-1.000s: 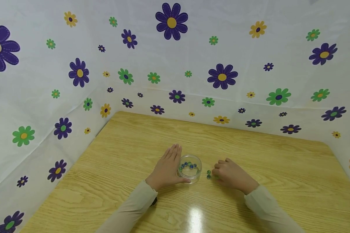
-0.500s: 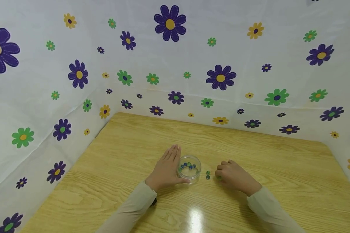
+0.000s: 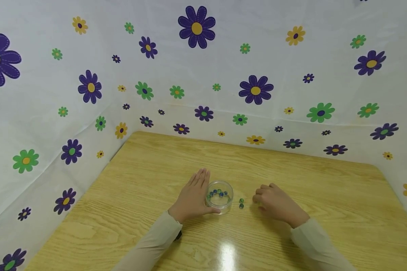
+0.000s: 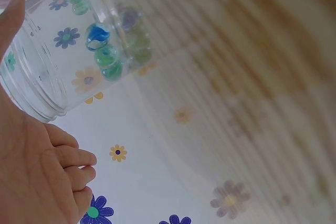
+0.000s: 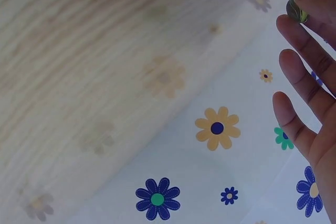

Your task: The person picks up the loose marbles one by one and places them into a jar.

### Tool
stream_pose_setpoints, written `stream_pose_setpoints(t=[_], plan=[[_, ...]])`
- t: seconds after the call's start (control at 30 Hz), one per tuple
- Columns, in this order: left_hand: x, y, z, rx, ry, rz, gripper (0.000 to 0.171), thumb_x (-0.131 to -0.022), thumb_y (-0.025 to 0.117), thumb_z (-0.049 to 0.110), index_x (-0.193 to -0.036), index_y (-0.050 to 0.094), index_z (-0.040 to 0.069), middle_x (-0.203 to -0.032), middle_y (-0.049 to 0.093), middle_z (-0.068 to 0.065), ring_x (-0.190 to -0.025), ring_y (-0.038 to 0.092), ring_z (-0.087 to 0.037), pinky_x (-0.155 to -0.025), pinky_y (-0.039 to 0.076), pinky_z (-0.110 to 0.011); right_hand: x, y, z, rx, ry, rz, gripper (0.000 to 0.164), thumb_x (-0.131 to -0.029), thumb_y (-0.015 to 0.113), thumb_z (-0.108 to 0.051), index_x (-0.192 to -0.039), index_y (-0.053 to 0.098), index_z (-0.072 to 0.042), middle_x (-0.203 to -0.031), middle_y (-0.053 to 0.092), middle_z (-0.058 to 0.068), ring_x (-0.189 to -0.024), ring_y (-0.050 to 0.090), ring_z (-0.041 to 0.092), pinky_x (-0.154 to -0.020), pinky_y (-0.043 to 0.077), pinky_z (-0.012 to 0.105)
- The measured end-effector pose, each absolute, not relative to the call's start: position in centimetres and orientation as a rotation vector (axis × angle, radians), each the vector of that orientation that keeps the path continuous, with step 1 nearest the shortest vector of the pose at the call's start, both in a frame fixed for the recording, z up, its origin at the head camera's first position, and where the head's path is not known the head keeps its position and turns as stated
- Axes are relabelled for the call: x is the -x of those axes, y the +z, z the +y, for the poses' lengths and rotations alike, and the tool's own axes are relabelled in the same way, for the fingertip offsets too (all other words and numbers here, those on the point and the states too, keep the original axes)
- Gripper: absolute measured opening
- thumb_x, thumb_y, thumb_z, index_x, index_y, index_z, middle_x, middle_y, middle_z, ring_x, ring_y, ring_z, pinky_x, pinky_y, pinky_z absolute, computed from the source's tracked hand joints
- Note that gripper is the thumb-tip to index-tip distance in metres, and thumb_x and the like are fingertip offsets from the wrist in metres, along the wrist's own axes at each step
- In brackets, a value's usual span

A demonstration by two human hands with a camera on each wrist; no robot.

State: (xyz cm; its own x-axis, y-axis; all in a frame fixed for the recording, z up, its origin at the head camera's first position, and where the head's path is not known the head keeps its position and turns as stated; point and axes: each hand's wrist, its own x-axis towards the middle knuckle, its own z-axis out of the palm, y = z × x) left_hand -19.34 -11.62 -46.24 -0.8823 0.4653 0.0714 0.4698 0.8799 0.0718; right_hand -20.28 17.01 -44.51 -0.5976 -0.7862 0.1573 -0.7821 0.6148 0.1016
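A clear round plastic jar [image 3: 225, 207] stands uncovered on the table, with several blue and green glass marbles [image 4: 97, 37] at its bottom. Against its left side rests my left hand [image 3: 192, 197], fingers straight and together, thumb across the front. To the right of the jar, my right hand [image 3: 274, 203] pinches a dark marble with yellow-green streaks [image 5: 296, 11] between thumb and fingertips; the head view hides that marble behind the hand. Between jar and right hand, two greenish marbles, a far one [image 3: 241, 201] and a near one [image 3: 241, 206], lie side by side on the table.
The wooden table [image 3: 156, 169] is bounded at the back and sides by a white flower-print sheet [image 3: 220, 67]. A small black object [image 3: 178, 235] shows beneath the left sleeve. Light glares off the table [image 3: 227, 256] near the front.
My right hand has shifted slightly right, away from the two loose marbles. A green marble that showed at its fingertips on the table is now out of sight in the head view. The left hand stays at the jar.
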Motion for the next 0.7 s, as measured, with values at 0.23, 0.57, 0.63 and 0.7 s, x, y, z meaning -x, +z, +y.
stream_pose_setpoints(t=[0.23,0.57,0.63,0.7], plan=[[19.3,-46.1,-11.6,0.746,-0.142,-2.997,0.118,-0.073,0.056,0.075,-0.148,0.014,-0.005,-0.156,0.017,-0.021,-0.146,0.014,-0.030,-0.120,0.016,-0.040,20.1,-43.6,17.1,-1.289,-0.029,-2.585,0.015,-0.070,0.079,-0.013,-0.081,0.070,-0.015,-0.078,0.065,-0.004,-0.075,0.057,0.014,-0.065,0.044,0.030],[19.4,-46.2,-11.5,0.738,-0.134,-3.006,0.118,-0.073,0.056,0.075,-0.148,0.014,-0.005,-0.156,0.017,-0.021,-0.146,0.014,-0.030,-0.120,0.016,-0.040,19.8,-42.1,16.8,-1.280,-0.025,-2.417,0.018,-0.068,0.081,-0.015,-0.081,0.069,-0.015,-0.078,0.064,-0.003,-0.074,0.056,0.015,-0.063,0.043,0.030],[19.4,-46.2,-11.5,0.738,-0.134,-3.007,0.118,-0.072,0.057,0.075,-0.148,0.014,-0.005,-0.156,0.017,-0.021,-0.146,0.013,-0.030,-0.120,0.016,-0.040,19.7,-41.8,16.7,-1.276,-0.018,-2.393,0.019,-0.067,0.082,-0.015,-0.082,0.069,-0.014,-0.079,0.064,-0.003,-0.075,0.056,0.015,-0.064,0.044,0.030],[19.4,-46.1,-11.5,0.742,-0.133,-3.010,0.118,-0.073,0.057,0.075,-0.148,0.013,-0.005,-0.156,0.016,-0.022,-0.146,0.013,-0.030,-0.120,0.015,-0.040,19.7,-41.6,16.6,-1.270,-0.004,-2.369,0.020,-0.067,0.082,-0.015,-0.083,0.069,-0.015,-0.080,0.064,-0.003,-0.076,0.056,0.015,-0.066,0.044,0.031]])
